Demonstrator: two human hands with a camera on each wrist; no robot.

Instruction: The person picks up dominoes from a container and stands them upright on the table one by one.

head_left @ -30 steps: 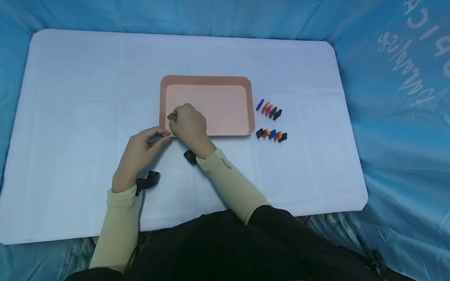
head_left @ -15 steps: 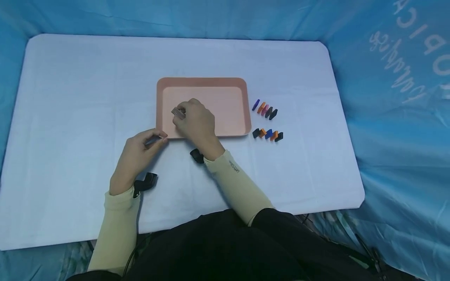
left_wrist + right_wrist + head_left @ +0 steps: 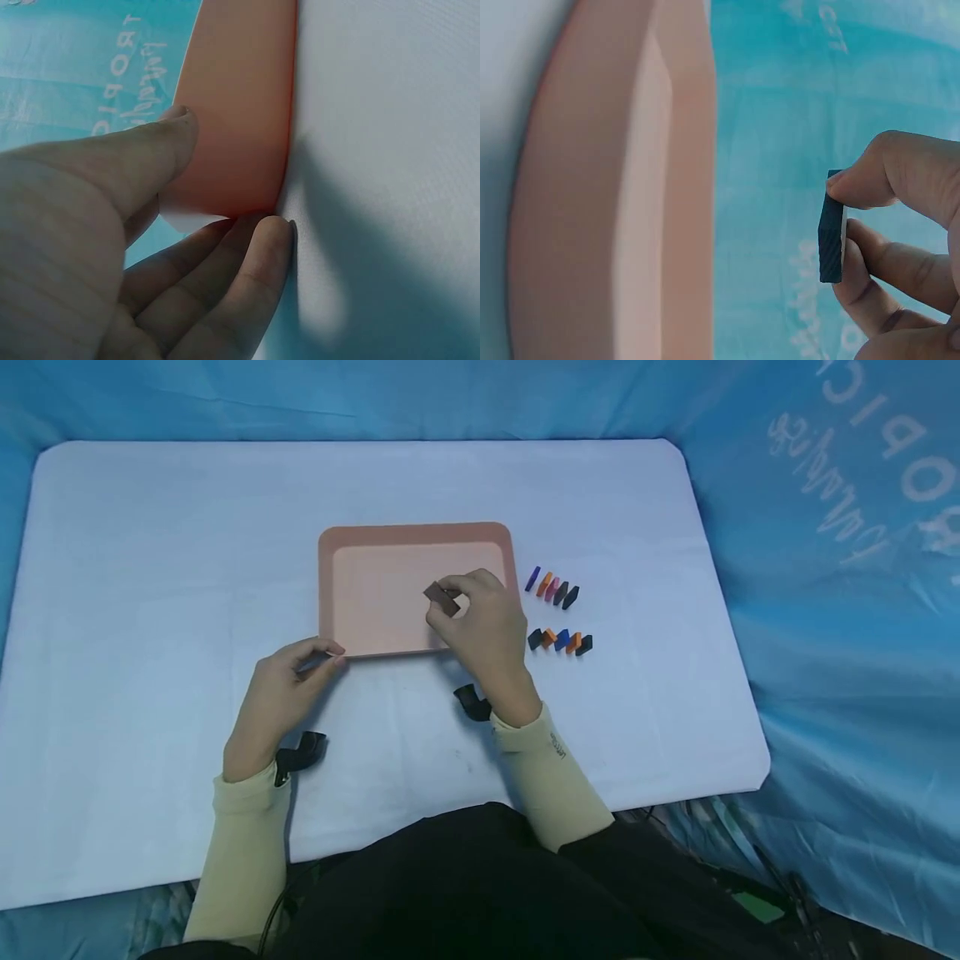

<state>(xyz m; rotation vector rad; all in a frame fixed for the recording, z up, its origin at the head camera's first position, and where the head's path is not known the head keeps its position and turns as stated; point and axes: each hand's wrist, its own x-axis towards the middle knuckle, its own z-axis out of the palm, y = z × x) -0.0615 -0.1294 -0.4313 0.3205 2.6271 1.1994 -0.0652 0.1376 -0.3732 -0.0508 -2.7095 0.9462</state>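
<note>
A pink rectangular tray [image 3: 375,531] lies on the white-covered table. My left hand [image 3: 279,693] pinches its near left corner; in the left wrist view the thumb [image 3: 180,135] lies on the tray wall [image 3: 236,112] and the fingertips are at its lower corner. My right hand [image 3: 491,627] is raised over the tray's right part, pinching a small dark flat block [image 3: 442,599] between thumb and fingers. In the right wrist view that block [image 3: 830,240] is thin and rectangular, with a paler face partly hidden by the fingers.
Right of the tray stand two short rows of small upright blocks, the far row [image 3: 552,588] in purple, orange, pink and dark colours, the near row [image 3: 561,642] in black, orange and blue. Blue cloth [image 3: 375,402] surrounds the white table [image 3: 150,568].
My right hand has carried the dark block rightwards from the tray's left end to above its right part. The left hand stays at the tray corner. The head view has shifted slightly.
</note>
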